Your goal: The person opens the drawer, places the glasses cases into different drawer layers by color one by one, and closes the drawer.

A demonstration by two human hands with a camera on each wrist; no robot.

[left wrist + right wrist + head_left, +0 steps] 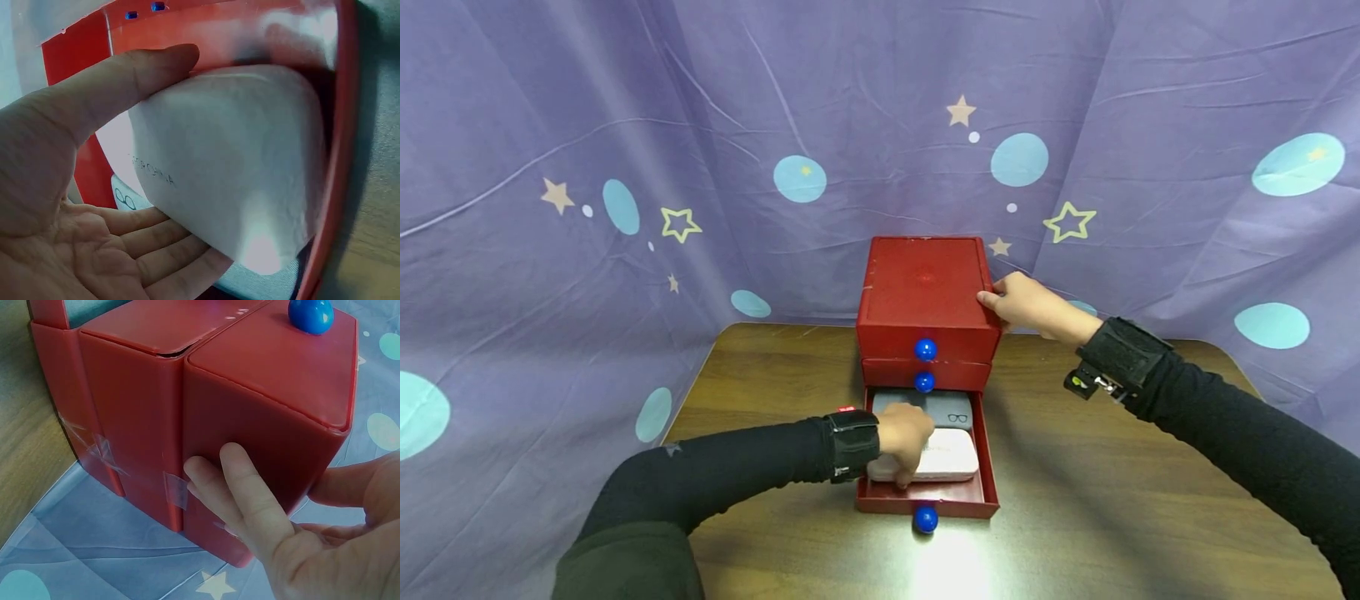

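Left hand [904, 440] grips white case [951, 457] in open bottom drawer [925, 497]; right hand [1024, 302] braces red cabinet [925, 287], fingers pressed flat. Likely lifting-out step; next needs a clean vertical lift.

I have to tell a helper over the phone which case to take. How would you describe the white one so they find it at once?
Start at the red drawer box standing on the wooden table; only its bottom drawer is pulled out. Two cases lie inside: the white case sits nearer the front, gripped by the left hand. The grey case behind it is darker and bears a small glasses drawing.
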